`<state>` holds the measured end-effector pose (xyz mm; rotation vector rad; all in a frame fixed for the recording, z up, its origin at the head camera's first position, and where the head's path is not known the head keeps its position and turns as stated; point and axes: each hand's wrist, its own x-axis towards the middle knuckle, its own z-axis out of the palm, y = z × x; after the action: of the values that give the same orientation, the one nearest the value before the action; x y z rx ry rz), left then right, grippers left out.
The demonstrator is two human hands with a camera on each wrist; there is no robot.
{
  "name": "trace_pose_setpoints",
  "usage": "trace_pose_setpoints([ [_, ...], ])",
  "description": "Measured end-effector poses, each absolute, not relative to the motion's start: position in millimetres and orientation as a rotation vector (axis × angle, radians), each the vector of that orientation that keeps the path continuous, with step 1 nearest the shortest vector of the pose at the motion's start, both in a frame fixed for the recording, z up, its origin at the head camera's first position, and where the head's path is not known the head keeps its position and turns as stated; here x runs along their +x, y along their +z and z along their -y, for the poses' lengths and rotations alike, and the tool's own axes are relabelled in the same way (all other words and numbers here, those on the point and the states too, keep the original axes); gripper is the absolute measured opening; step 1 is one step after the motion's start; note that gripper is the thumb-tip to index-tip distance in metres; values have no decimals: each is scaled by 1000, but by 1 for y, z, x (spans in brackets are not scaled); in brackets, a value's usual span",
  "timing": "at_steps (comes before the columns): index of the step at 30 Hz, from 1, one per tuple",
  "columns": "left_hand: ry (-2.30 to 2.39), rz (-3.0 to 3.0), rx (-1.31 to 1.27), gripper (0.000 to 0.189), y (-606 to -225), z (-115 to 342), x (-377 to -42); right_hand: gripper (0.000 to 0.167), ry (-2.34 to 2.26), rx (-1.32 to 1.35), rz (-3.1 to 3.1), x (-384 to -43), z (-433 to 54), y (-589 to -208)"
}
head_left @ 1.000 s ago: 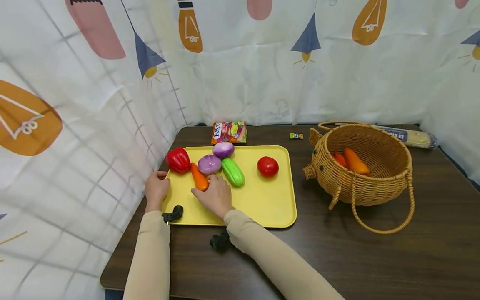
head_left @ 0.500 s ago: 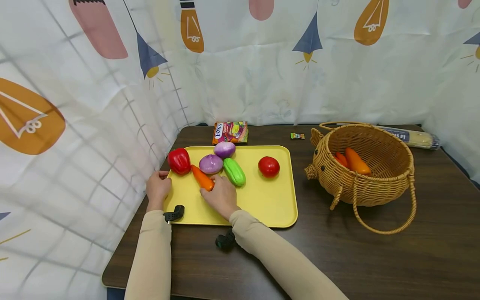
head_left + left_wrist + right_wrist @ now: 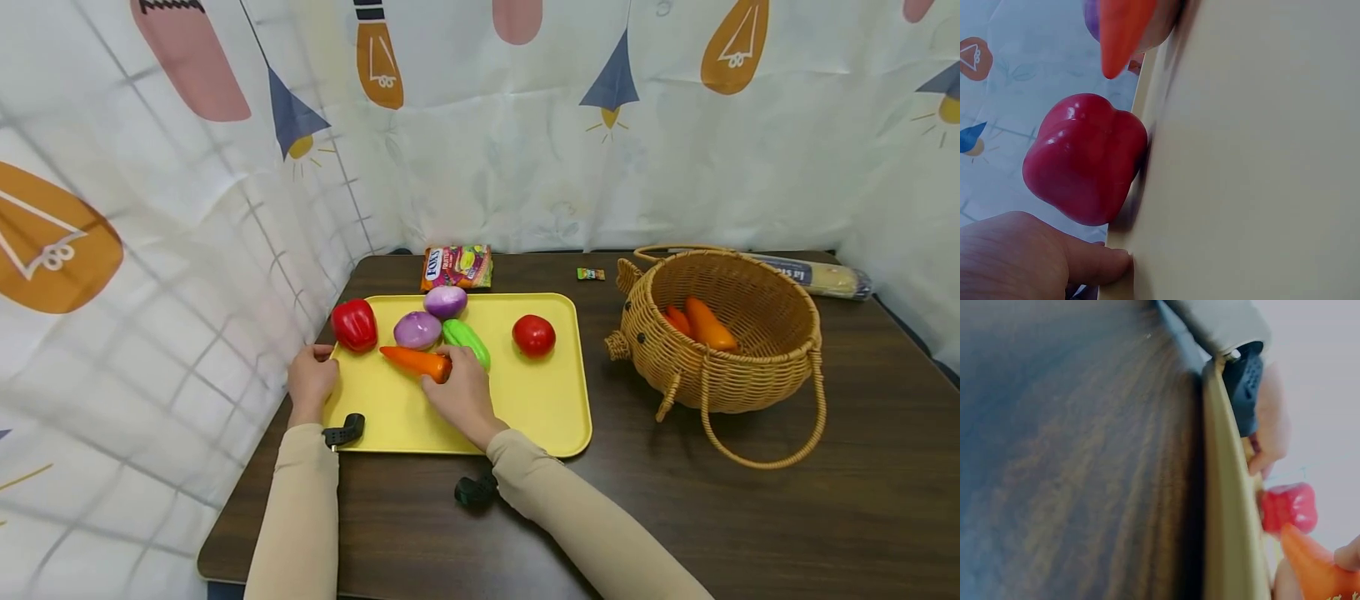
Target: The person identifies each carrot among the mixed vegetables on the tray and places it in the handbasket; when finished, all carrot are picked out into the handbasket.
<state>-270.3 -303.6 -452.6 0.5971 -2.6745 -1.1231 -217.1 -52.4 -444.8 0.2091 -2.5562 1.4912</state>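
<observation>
My right hand (image 3: 467, 395) grips an orange toy carrot (image 3: 412, 360) by its thick end, over the yellow tray (image 3: 536, 412). Its tip points left, and it reappears as an orange cone in the left wrist view. With thumb on the rim, my left hand (image 3: 311, 386) holds the tray's left edge; its other fingers are mostly hidden. Just beyond that thumb (image 3: 1107, 264) sits a red bell pepper (image 3: 1085, 159). Two purple vegetables (image 3: 417, 331) and a green cucumber-like vegetable (image 3: 465, 337) lie behind the carrot, the green one partly covered by my right hand. Farther right is a tomato (image 3: 534, 336).
A wicker pig basket (image 3: 723, 379) with orange and red vegetables inside stands right of the tray, its rope handle hanging in front. Behind are a Fox's candy bag (image 3: 457, 267), a small wrapped candy (image 3: 591, 273) and a pasta pack (image 3: 836, 279). Curtains border the dark table.
My right hand has moved right with the carrot, whose thick end has swung to the right, so it lies more sideways. The left hand stays on the tray's edge.
</observation>
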Motion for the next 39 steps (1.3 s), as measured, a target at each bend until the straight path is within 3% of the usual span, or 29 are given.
trace_pose_setpoints([
  [15,-1106,2679,600,36,-451,305,-270,37,1507,440,2313,-215,10,-411],
  [39,-1108,2688,601,36,-453,304,-271,37,1735,408,2216,-224,-58,-386],
])
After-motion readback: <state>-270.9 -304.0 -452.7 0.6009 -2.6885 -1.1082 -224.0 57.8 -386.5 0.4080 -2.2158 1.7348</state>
